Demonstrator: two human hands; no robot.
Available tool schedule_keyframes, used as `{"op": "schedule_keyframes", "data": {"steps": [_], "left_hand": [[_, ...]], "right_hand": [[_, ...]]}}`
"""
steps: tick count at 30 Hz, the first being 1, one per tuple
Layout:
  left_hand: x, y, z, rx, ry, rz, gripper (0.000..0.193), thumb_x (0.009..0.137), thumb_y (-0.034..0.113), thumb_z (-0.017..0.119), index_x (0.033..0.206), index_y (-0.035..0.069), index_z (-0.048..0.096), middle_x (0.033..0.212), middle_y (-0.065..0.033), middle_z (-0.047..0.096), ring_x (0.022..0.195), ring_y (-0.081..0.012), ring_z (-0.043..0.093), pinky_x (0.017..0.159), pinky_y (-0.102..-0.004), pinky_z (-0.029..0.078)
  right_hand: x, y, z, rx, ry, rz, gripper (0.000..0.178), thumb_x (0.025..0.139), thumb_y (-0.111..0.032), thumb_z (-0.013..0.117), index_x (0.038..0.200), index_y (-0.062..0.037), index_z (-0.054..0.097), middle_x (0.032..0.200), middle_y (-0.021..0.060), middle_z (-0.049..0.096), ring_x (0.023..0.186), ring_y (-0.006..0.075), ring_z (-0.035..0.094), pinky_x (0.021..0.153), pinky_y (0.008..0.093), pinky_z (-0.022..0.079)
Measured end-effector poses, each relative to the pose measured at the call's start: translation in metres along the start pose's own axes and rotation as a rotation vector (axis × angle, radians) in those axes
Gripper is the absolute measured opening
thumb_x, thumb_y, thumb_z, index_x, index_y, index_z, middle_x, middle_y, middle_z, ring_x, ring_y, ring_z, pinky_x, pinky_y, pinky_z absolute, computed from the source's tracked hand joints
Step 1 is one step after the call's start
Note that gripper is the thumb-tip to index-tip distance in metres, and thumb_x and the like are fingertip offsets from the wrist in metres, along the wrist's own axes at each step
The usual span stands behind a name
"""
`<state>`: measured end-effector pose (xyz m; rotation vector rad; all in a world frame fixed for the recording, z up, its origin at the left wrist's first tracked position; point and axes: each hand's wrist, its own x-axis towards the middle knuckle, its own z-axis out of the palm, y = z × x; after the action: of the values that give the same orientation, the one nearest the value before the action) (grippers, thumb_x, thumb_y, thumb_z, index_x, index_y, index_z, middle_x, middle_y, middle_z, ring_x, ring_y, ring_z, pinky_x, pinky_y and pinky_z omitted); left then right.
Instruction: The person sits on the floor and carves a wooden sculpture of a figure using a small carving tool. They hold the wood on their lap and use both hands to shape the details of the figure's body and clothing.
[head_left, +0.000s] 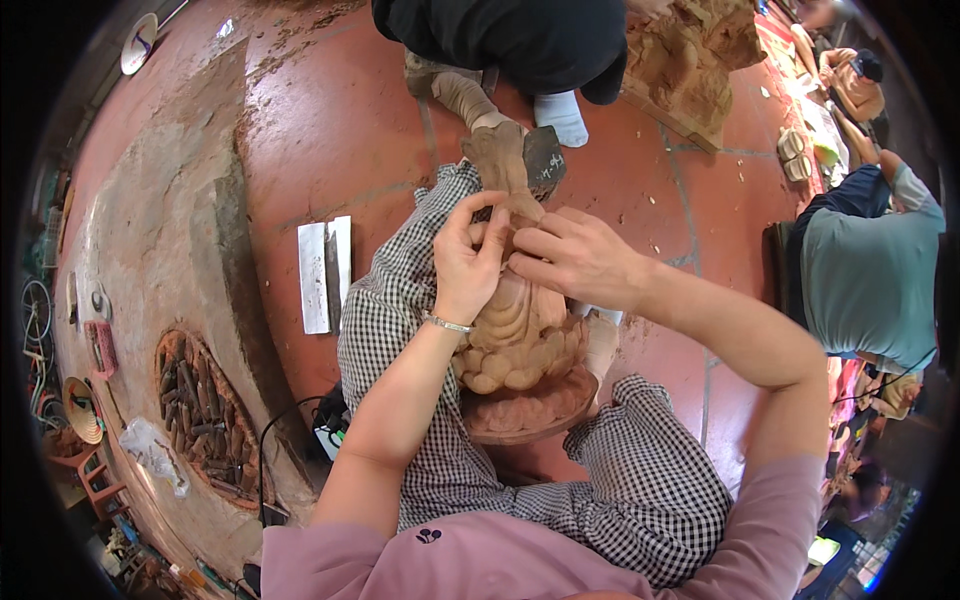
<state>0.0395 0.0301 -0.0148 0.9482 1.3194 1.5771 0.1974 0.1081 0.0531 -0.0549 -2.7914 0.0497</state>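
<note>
A carved reddish-brown lotus-base statue (515, 325) stands between my knees, its rows of petals above a round foot. Both my hands meet at its upper part. My left hand (470, 255) is closed there, with thumb and forefinger near each other. From the other side, my right hand (580, 258) has its fingers bent and pinched together. A small light-brown piece (525, 207) shows between my fingertips; its kind is unclear. Just past my hands are a brown block-like piece (498, 155) and a dark flat piece with light markings (545, 160). My fingers hide the statue's top.
Another person (510, 45) in dark clothes is close in front. A large carved block (690, 70) lies at the far right. On the left are a white sheet (314, 278), a raised slab (150, 240) and a tray of carving tools (200, 415). More people (865, 265) sit at right.
</note>
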Motion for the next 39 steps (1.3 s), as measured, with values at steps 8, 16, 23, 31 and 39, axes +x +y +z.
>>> {"op": "schedule_keyframes", "data": {"steps": [8, 16, 23, 31, 39], "left_hand": [[0.002, -0.026, 0.002, 0.459, -0.042, 0.21, 0.049, 0.102, 0.026, 0.051, 0.141, -0.004, 0.043, 0.15, -0.0326, 0.034, 0.142, -0.0386, 0.036, 0.114, -0.0399, 0.032], [0.001, -0.034, -0.001, 0.295, -0.211, -0.043, 0.067, 0.103, 0.026, 0.048, 0.154, -0.004, 0.016, 0.16, -0.0286, 0.016, 0.15, -0.036, 0.016, 0.12, -0.0376, 0.018], [0.006, -0.026, 0.0, 0.313, -0.171, -0.033, 0.061, 0.101, 0.027, 0.05, 0.149, -0.004, 0.03, 0.157, -0.0351, 0.017, 0.148, -0.0422, 0.019, 0.119, -0.0397, 0.023], [0.004, -0.032, 0.002, 0.316, -0.149, -0.039, 0.049, 0.1, 0.026, 0.052, 0.142, 0.003, 0.042, 0.154, -0.0366, 0.022, 0.147, -0.0431, 0.024, 0.115, -0.0409, 0.029], [0.004, -0.033, 0.004, 0.356, -0.158, -0.007, 0.048, 0.101, 0.026, 0.051, 0.142, 0.003, 0.043, 0.156, -0.0351, 0.022, 0.145, -0.0428, 0.028, 0.114, -0.0402, 0.031]], "right_hand": [[-0.023, -0.004, 0.032, 0.674, 0.374, 1.002, 0.017, 0.086, -0.004, 0.068, 0.102, -0.0009, 0.062, 0.085, 0.0049, 0.062, 0.073, 0.0171, 0.06, 0.065, 0.0302, 0.051], [-0.041, -0.043, 0.059, 0.713, 0.318, 1.032, 0.033, 0.088, -0.005, 0.068, 0.121, -0.0014, 0.063, 0.089, 0.0094, 0.059, 0.078, 0.0172, 0.056, 0.071, 0.0293, 0.048], [-0.034, -0.039, 0.058, 0.633, 0.364, 0.85, 0.027, 0.088, 0.002, 0.064, 0.115, 0.0018, 0.064, 0.088, 0.0138, 0.06, 0.078, 0.0261, 0.059, 0.072, 0.0322, 0.049], [-0.04, -0.039, 0.056, 0.604, 0.386, 0.921, 0.013, 0.087, 0.003, 0.064, 0.1, 0.0047, 0.064, 0.088, 0.0174, 0.061, 0.081, 0.0321, 0.061, 0.073, 0.0354, 0.049], [-0.059, -0.047, 0.07, 0.512, 0.416, 0.801, 0.014, 0.086, 0.004, 0.065, 0.099, 0.0025, 0.064, 0.086, 0.0166, 0.059, 0.076, 0.0322, 0.061, 0.065, 0.0351, 0.049]]}}
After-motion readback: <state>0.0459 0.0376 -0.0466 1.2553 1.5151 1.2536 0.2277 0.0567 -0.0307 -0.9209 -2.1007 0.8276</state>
